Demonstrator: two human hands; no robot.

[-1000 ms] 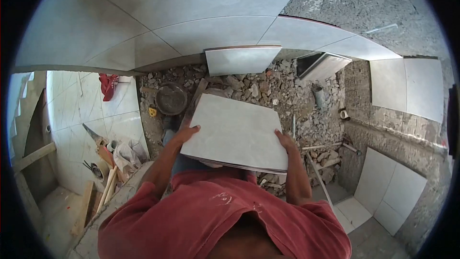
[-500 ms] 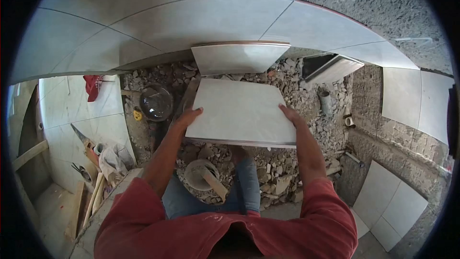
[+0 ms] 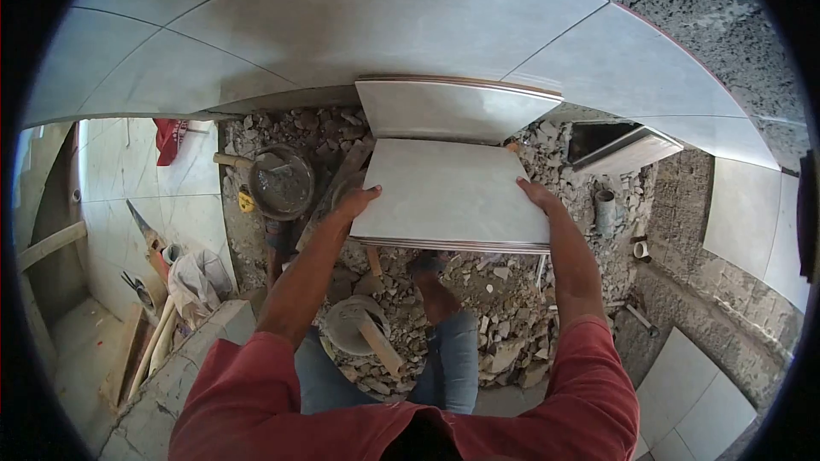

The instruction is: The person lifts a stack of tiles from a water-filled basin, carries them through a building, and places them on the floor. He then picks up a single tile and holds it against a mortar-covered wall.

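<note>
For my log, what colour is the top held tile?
The top held tile is pale grey, best seen in the head view.

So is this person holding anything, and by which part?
Yes, a stack of pale tiles, gripped at its two short side edges: the left hand on one, the right hand on the other, thumbs on top.

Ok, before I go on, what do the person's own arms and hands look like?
The left hand and right hand are bare, without gloves; most fingers are hidden. The forearms are uncovered, with no watch or band visible. Loose, dull-red short sleeves cover the upper arms, matching the shirt. I see no markings on the sleeves.
</note>
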